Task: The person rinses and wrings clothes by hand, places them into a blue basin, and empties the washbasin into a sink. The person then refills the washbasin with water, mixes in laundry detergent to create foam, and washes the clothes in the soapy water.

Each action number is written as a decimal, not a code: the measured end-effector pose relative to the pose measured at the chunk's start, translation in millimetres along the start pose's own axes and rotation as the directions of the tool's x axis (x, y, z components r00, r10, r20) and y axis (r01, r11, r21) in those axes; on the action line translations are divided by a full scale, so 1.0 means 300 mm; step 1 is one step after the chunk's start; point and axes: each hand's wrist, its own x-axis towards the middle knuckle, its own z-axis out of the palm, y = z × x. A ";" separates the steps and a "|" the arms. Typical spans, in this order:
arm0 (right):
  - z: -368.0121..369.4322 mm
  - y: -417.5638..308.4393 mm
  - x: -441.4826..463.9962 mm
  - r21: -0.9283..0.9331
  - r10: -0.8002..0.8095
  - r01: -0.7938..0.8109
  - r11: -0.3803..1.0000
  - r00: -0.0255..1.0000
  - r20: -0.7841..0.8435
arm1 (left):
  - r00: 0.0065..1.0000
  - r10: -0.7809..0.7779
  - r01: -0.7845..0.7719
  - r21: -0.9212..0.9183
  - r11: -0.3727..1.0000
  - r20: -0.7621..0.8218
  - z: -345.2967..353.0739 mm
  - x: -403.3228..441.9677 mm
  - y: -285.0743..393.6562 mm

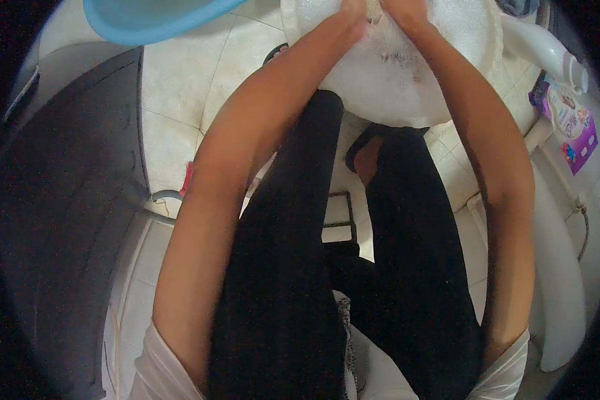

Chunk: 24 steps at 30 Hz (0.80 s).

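Note:
Both of my arms reach forward over a round white basin (pixel 493 47) full of foamy, sudsy water. My left hand (pixel 355 9) and my right hand (pixel 404 8) are close together at the top edge of the view, above the foam. Their fingers are cut off by the frame, so their grip is hidden. A small tan, textured patch (pixel 374 11) shows between the hands; what it belongs to I cannot make out. Darker spots mark the suds just below them.
A light blue tub (pixel 160 23) stands at the upper left. On the right are a white bottle (pixel 543 50) and a purple-and-white packet (pixel 572 127). A dark grey panel (pixel 73 213) fills the left side. My black-trousered legs (pixel 280 253) extend below the basin, over pale floor tiles (pixel 177 80).

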 end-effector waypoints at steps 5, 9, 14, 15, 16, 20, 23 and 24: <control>0.020 0.034 -0.037 -0.194 0.020 -0.011 0.981 0.999 0.043 | 1.000 -0.012 0.012 -0.045 0.999 -0.002 -0.002 0.003 -0.012; -0.050 -0.174 -0.141 -0.047 -0.078 0.083 0.995 0.992 0.096 | 1.000 -0.027 0.026 -0.074 0.997 -0.005 0.026 -0.044 0.012; -0.024 -0.166 -0.150 -0.045 -0.054 0.059 0.997 0.993 0.109 | 1.000 -0.015 0.015 -0.034 0.999 0.008 0.026 -0.029 0.015; -0.021 -0.135 -0.120 -0.044 -0.053 0.058 0.997 0.993 0.107 | 1.000 -0.012 0.012 -0.025 1.000 0.006 0.027 -0.025 0.012; -0.027 -0.092 -0.077 0.014 -0.072 0.071 0.997 0.996 0.052 | 1.000 -0.010 0.010 -0.016 1.000 0.004 0.026 -0.019 0.010; 0.005 0.019 -0.032 -0.085 0.118 -0.118 0.989 0.993 -0.008 | 1.000 0.004 -0.004 0.021 1.000 -0.002 0.018 -0.016 0.010; 0.032 0.055 -0.053 -0.119 0.130 -0.141 0.983 0.987 -0.091 | 1.000 0.000 0.001 0.037 0.999 -0.001 0.027 -0.021 0.005; 0.030 0.031 -0.063 -0.049 0.239 -0.244 0.969 0.967 -0.082 | 1.000 -0.002 0.002 0.038 0.999 -0.003 0.030 -0.024 0.004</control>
